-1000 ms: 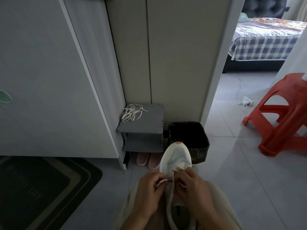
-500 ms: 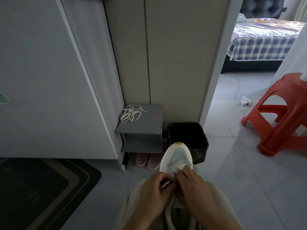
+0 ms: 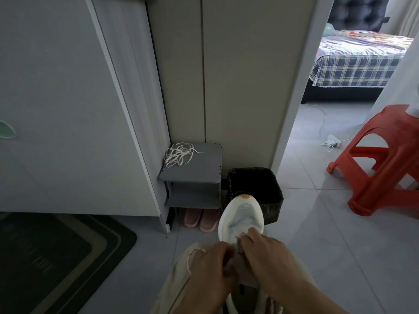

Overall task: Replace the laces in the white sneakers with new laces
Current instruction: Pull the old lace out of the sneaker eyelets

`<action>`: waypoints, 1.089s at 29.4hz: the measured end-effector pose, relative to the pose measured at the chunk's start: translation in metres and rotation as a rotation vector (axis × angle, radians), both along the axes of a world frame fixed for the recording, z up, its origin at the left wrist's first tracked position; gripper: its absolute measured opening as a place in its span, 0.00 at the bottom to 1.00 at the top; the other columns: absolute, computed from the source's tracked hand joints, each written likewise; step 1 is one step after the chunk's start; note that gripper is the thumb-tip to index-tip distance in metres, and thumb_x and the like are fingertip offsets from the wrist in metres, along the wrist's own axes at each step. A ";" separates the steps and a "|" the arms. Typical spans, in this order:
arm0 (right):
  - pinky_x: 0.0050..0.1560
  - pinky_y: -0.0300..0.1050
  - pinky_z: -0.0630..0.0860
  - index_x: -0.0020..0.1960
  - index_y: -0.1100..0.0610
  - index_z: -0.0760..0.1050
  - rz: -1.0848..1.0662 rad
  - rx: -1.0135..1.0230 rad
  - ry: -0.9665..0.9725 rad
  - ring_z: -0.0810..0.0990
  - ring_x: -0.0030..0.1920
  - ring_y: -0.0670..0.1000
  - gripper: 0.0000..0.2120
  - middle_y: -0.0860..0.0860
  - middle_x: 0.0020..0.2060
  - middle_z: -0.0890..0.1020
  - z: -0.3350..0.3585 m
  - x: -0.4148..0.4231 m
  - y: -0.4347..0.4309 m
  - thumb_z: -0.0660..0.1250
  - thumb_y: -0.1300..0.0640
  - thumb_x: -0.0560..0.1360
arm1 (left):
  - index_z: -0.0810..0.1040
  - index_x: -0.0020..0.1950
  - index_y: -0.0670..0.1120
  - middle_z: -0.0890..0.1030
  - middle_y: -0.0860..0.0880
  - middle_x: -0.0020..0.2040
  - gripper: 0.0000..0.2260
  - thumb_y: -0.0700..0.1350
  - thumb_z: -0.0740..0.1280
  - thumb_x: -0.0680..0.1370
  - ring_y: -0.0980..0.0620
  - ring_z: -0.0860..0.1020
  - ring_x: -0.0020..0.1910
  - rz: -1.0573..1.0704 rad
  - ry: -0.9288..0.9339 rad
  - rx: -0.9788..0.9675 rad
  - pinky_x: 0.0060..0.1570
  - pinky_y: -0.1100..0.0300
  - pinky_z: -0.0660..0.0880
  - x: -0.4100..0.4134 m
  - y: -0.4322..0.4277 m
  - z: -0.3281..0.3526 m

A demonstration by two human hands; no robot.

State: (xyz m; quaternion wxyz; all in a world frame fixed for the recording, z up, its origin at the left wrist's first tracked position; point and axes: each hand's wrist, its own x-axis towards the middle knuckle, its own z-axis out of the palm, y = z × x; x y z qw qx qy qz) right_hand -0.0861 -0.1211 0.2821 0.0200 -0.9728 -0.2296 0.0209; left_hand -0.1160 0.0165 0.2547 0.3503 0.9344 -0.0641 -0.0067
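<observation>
A white sneaker with a pale mint toe panel lies on my lap, toe pointing away. My left hand and my right hand are pressed together over its eyelet area, fingers curled and pinching at a lace there. The lace itself is almost wholly hidden under my fingers. A loose bundle of white laces lies on top of the small grey shelf ahead.
A black-lined waste bin stands just beyond the sneaker's toe. Pink slippers sit under the shelf. A red plastic stool is on the right, a dark doormat on the left. White cabinet panels rise ahead.
My hands have drawn closer together over the eyelets, and the short lace end seen between my fingers a second ago is now covered.
</observation>
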 end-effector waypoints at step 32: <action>0.52 0.35 0.71 0.54 0.54 0.73 -0.022 0.222 0.258 0.76 0.49 0.45 0.10 0.46 0.50 0.77 0.000 0.045 -0.028 0.58 0.49 0.79 | 0.75 0.58 0.49 0.77 0.51 0.56 0.10 0.47 0.58 0.80 0.49 0.73 0.55 -0.330 -0.217 0.391 0.57 0.59 0.61 0.065 -0.009 0.015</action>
